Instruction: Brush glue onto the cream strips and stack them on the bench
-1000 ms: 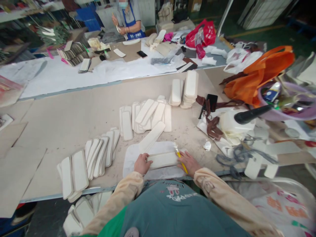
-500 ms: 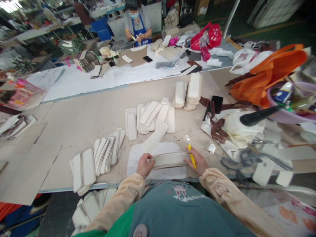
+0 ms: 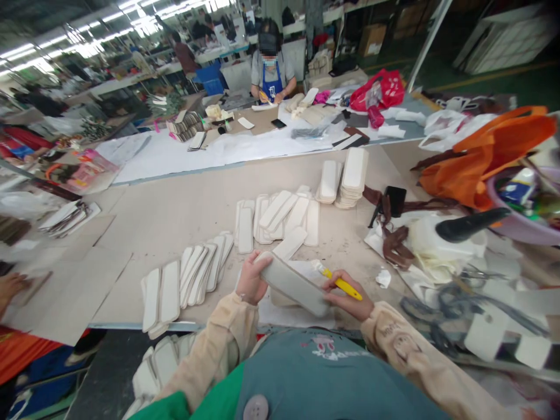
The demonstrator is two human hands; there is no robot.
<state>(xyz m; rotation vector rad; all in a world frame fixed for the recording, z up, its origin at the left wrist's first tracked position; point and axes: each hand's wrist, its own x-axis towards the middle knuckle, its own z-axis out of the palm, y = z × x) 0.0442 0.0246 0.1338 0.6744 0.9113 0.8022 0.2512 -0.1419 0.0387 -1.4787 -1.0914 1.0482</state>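
Note:
My left hand [image 3: 252, 280] is closed on the upper left end of a long pale grey panel with rounded ends [image 3: 295, 284]. The panel is tilted, raised off the table, its right end lower. In my right hand [image 3: 352, 298] is a yellow-handled brush [image 3: 345, 287], its whitish tip pointing left. That hand's fingers also meet the panel's right end. Beneath lies a white sheet [image 3: 280, 318] with another pale piece on it, partly hidden by the raised panel. Just beyond, a loose cream panel [image 3: 290, 242] leans toward a heap of similar panels [image 3: 311, 224].
Fanned cream panels [image 3: 170, 291] lie at left, and taller stacks [image 3: 352, 175] stand farther back. On the right are a white container [image 3: 455, 245] with a black handle-like part, brown straps, scraps and an orange bag [image 3: 459, 175]. A co-worker [image 3: 272, 76] sits across the table.
Both hands have lifted the panel from the sheet and tilted it, left end up. The brush has swung from upright to slanting left. The camera view has shifted left and up.

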